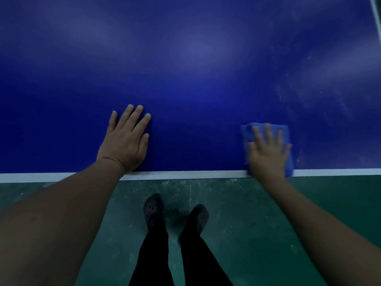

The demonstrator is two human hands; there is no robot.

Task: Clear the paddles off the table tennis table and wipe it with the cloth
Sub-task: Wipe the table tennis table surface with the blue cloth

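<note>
Two hands are down on the desk [185, 69], and both lie flat. My right hand [268, 153] has its fingers [268, 133] spread straight over the folded blue cloth [286, 131], pressing it to the surface rather than gripping it; the hand is blurred, so I take it to be in mid-wipe. My left hand [125, 141] rests palm down on bare blue, fingers straight and close together, holding nothing, and I judge it is only bracing me.

The cloth sits right under my right palm, at the near edge of the desk, its lower end lapping over the white edge line [185, 174]. It looks a little longer front to back than across. The right hand is the one on it; the left is well apart, off to the side.

What the next stroke turns on is the pale dusty smearing [309, 96] that lies beyond and to the right of the cloth, toward the far right corner where a white line [376, 19] runs. So I'd say the cloth needs to travel away from me and rightward, pressed flat.

No paddles show on the part of the desk in view, so clearing looks done here. No containers are in sight. Below the edge are the green floor [247, 213] and my dark shoes [152, 211]
</note>
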